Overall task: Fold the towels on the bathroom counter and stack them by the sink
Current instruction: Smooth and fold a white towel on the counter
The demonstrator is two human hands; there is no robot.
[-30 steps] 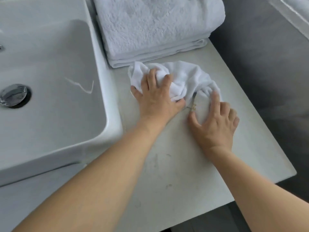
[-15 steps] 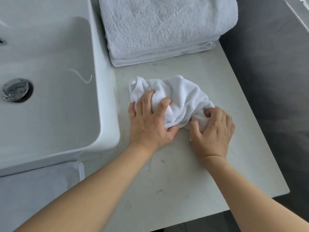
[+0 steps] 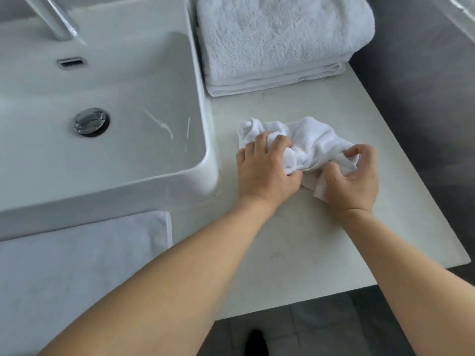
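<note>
A small white towel (image 3: 311,142) lies crumpled on the pale counter (image 3: 308,240), right of the sink (image 3: 203,140). My left hand (image 3: 264,173) grips its left part, fingers curled into the cloth. My right hand (image 3: 352,178) pinches its right end, with a corner of the cloth showing under the palm. A stack of folded white towels (image 3: 280,42) sits at the back of the counter, beside the sink.
The white basin has a chrome drain (image 3: 90,122) and a tap (image 3: 56,21) at top left. A white mat (image 3: 77,258) lies on the floor below the sink. A dark wall (image 3: 424,86) borders the counter on the right; its front edge is close to me.
Both hands have closed on the small towel and drawn it toward me, away from the folded stack. The right hand went from lying flat to pinching the cloth.
</note>
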